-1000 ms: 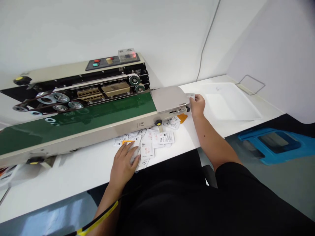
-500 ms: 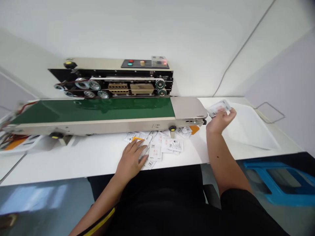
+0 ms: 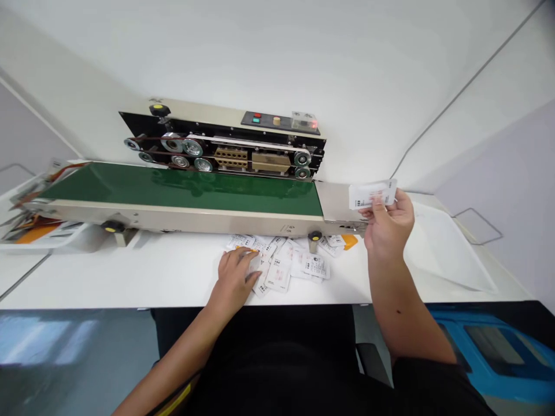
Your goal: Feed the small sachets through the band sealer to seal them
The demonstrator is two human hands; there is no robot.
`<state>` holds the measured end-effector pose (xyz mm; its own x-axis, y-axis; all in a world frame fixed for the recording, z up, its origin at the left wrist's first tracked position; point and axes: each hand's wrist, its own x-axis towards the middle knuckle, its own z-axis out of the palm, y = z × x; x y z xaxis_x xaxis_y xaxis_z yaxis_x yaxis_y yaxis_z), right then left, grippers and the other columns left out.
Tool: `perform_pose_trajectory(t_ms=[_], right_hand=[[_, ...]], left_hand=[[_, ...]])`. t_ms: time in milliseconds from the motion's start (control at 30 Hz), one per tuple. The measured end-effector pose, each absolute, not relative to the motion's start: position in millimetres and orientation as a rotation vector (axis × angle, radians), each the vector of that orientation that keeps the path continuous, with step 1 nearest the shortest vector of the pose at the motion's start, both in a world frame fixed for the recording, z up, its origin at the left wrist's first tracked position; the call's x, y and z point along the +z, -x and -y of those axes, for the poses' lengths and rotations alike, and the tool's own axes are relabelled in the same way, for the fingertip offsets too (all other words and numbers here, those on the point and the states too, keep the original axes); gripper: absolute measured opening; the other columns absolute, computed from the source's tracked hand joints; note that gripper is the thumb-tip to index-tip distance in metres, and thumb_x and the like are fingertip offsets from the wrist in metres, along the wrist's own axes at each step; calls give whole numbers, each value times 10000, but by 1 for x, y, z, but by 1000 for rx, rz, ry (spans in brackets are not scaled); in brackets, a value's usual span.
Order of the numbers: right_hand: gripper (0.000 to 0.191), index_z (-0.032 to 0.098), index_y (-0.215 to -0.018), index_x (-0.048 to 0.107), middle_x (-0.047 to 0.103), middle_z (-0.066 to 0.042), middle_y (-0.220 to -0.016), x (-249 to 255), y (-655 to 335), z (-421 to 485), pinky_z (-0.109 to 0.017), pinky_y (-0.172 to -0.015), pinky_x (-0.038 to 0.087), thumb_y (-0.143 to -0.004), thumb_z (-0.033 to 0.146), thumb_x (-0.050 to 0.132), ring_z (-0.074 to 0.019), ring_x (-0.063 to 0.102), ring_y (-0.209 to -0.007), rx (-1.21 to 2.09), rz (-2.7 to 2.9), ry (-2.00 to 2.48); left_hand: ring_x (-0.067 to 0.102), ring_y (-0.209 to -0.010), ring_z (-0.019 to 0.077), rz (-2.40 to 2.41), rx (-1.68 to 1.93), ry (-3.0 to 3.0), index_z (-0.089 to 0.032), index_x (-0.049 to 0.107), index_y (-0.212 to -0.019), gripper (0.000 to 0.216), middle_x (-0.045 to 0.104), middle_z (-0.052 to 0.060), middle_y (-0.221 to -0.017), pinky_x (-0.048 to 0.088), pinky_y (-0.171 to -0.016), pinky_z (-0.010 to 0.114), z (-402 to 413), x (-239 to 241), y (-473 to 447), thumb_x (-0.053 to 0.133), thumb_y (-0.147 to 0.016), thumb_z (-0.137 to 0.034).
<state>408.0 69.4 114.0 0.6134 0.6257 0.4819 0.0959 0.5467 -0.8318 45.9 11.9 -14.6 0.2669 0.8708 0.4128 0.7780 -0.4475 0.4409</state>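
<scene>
My right hand (image 3: 392,222) pinches a small stack of white printed sachets (image 3: 368,195), held up in front of the metal end plate (image 3: 338,199) of the conveyor. My left hand (image 3: 234,271) rests with fingers apart at the left side of a loose pile of white sachets (image 3: 278,273) on the table. Its fingertips touch the pile close to a small orange edge, and what lies under the palm is hidden. Behind the pile runs the green conveyor belt (image 3: 186,190) of a band sealing machine (image 3: 243,147) with metal wheels and a lit red light.
A shallow white tray (image 3: 451,245) lies on the right of the table. A white bin (image 3: 82,240) with sachets and orange pieces stands at the left end of the belt. An orange piece (image 3: 349,241) lies under the conveyor's right end. Below is a blue stool (image 3: 498,341).
My right hand has brought the sachets from beside the tray leftward to the front of the end plate. My left hand stays at the pile. The camera view has shifted slightly.
</scene>
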Motion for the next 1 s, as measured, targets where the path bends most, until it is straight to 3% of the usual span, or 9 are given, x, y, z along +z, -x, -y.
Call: perform_pose_trajectory(t_ms=[67,167,367,500,600,733,833,900,1000], right_hand=[[388,206,-1035,617,713,-4,-897,116,-399,-69,-249,-554,566,-789,398,848,-115,672,-595,408,894,970],[319,203,-963,621,723,-8,-909,116,-386,-69,-280,-642,606,-805,378,835,-155,743,-702,403,934,990],[74,212,-911,715,767,-69,-1107,118,-368,-81,-483,-1006,574,-851,195,676,-249,724,-1104,-7,1370,1124],[213,223,-941,736,768,-69,-1158,123,-364,-94,-487,-1009,573,-840,117,580,-256,711,-1140,-256,1578,1146],[190,228,-938,732,768,-69,-1166,125,-357,-97,-495,-1013,574,-855,137,588,-260,710,-1152,-275,1600,1132],[57,218,-926,705,774,-84,-1126,119,-337,-88,-481,-974,600,-890,254,680,-261,740,-1099,70,1439,1018],[150,200,-939,684,786,-63,-952,114,-328,-82,-442,-847,641,-900,340,720,-246,786,-892,318,1290,1002],[161,200,-958,700,784,-52,-913,115,-331,-84,-439,-843,639,-901,349,715,-243,785,-861,262,1294,1072],[113,214,-949,732,790,-64,-1020,126,-347,-100,-459,-958,596,-895,270,650,-257,757,-1004,-66,1446,1224]], left_hand=[[584,-1188,324,-1547,1123,-2367,-242,711,-1210,271,635,121,-1250,517,-1035,539,-7,-17,-42,624,-956,-206],[637,-1022,258,-1557,1361,-2343,-240,752,-1118,236,645,90,-1095,586,-885,412,1,-21,-38,571,-988,-166],[643,-997,243,-1429,1249,-2440,-230,744,-1150,297,671,83,-1089,579,-856,380,2,-28,-38,490,-1014,-158],[627,-1013,256,-1415,1193,-2463,-215,734,-1141,319,665,93,-1112,574,-867,408,-2,-28,-39,463,-1002,-122],[616,-1011,264,-1426,1172,-2482,-211,731,-1113,336,667,101,-1110,572,-866,428,-2,-25,-40,468,-967,-62],[617,-1025,275,-1426,1170,-2468,-211,721,-1116,357,682,106,-1115,567,-881,455,-2,-21,-41,474,-942,-21],[627,-1055,281,-1382,1152,-2446,-208,713,-1125,341,694,108,-1148,558,-910,470,-2,-21,-41,484,-948,-27],[630,-1080,285,-1368,1137,-2441,-206,708,-1130,315,694,109,-1171,549,-936,484,-3,-22,-40,498,-960,-44],[630,-1093,288,-1373,1130,-2450,-208,708,-1121,281,697,109,-1174,538,-961,496,-3,-21,-41,519,-973,-63]])
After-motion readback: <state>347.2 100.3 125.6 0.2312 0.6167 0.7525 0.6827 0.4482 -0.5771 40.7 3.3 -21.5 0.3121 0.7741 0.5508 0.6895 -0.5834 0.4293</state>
